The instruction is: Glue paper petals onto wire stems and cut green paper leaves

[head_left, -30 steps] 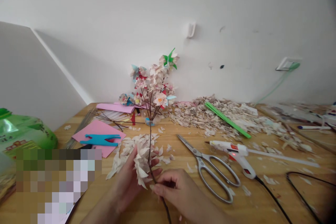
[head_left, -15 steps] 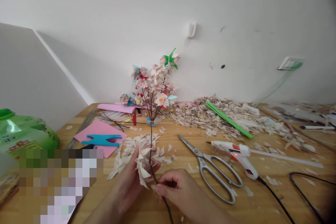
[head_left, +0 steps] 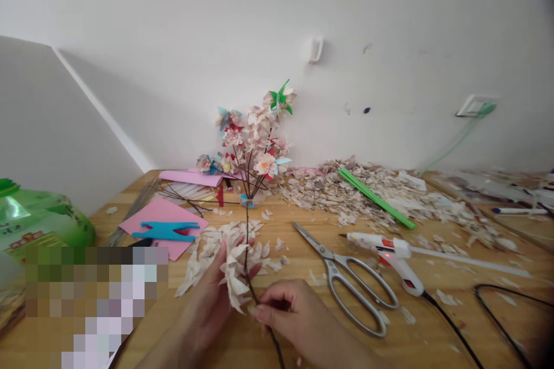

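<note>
My left hand is curled around a cream-white flower of thin, pointed petals, which hangs tilted against a dark twig. Some of its fingers are hidden behind the petals. Lower on that twig, my right hand pinches it between thumb and fingers. Whether the flower is fixed to the twig I cannot tell. Beyond the left hand lies a heap of loose cream petals on the wooden table.
Scissors and a hot glue gun, its light red, lie at the right with a cable. Behind stands a bunch of handmade flowers. A green strip rests on scattered petals. At left are pink paper and a green bottle.
Both hands keep their hold on the flower and the twig, almost still. The whole view has shifted very slightly.
</note>
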{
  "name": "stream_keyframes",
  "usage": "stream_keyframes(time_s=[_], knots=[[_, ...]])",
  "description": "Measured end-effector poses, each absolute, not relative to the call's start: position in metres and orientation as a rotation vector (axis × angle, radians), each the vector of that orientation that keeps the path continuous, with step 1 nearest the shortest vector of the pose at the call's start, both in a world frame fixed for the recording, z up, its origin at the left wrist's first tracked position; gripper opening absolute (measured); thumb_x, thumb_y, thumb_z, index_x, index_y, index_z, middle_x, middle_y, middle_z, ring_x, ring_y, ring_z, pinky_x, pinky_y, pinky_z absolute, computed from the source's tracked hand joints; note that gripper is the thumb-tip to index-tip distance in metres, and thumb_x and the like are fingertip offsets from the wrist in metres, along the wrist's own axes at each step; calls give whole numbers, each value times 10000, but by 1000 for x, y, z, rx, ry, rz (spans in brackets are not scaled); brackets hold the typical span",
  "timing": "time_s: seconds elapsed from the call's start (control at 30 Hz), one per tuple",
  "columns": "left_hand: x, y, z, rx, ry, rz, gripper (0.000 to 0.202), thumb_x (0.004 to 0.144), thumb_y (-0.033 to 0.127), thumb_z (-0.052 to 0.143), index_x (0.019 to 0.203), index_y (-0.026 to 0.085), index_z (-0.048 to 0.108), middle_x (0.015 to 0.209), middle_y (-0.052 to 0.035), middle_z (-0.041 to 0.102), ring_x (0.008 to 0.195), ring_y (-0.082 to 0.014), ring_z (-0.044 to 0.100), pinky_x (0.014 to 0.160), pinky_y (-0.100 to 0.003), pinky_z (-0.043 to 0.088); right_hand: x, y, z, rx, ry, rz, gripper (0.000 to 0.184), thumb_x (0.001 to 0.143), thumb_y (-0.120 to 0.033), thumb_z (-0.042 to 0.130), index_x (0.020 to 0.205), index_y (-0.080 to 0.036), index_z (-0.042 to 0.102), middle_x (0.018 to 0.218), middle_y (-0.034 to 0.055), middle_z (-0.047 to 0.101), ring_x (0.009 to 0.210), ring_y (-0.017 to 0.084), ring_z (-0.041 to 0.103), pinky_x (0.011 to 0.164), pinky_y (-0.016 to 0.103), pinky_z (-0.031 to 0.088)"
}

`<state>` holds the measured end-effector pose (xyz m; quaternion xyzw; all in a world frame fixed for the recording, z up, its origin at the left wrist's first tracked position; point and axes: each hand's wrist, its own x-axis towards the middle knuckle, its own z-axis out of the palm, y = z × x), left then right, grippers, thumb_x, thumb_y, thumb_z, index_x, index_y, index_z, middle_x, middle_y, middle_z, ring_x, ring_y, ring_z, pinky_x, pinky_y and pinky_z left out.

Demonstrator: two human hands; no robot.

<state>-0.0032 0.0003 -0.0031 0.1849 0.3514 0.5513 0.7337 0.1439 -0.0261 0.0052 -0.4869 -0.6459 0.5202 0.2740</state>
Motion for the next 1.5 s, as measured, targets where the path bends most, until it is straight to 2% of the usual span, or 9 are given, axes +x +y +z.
stream_keyframes(time_s=[0.23,0.4,0.6,0.7,1.03,1.5], knots=[[-3,0,-2,382,832,1190,292,772,343,541,1019,204,614,1047,-43,653,861,-171,632,837,-313,483,143,-24,6,-1335,-1722,1386,167,708,-228,548,588,-133,615,494,-44,462,483,65,369,442,170,256],[-3,1,-2,388,817,1198,331,780,340,530,1082,214,581,1070,-53,646,917,-194,621,836,-332,487,144,-26,7,-1318,-1743,1384,191,720,-234,540,572,-139,617,474,-52,440,462,59,359,432,164,256],[-5,0,-2,419,812,1166,346,795,316,513,1124,220,559,1088,-57,640,861,-205,641,751,-313,519,145,-29,6,-1278,-1762,1345,182,728,-223,530,601,-142,633,521,-30,526,500,75,440,469,166,305],[-5,0,-1,409,824,1161,362,789,338,516,1135,237,549,1085,-52,641,864,-204,639,730,-298,518,146,-28,5,-1289,-1772,1315,188,723,-214,525,580,-146,627,506,-32,515,489,74,430,459,169,293],[-6,-1,-5,403,802,1152,453,774,363,534,1214,280,467,1132,-47,614,952,-211,607,823,-321,473,145,-27,6,-1324,-1807,1244,230,711,-208,507,503,-150,585,445,-49,443,447,64,389,428,186,238],[-6,-2,-7,405,767,1156,464,799,326,506,1253,290,419,1106,-61,629,933,-204,619,836,-326,467,144,-29,10,-1369,-1828,1182,213,687,-194,536,514,-142,650,419,-50,433,441,68,368,425,192,240]])
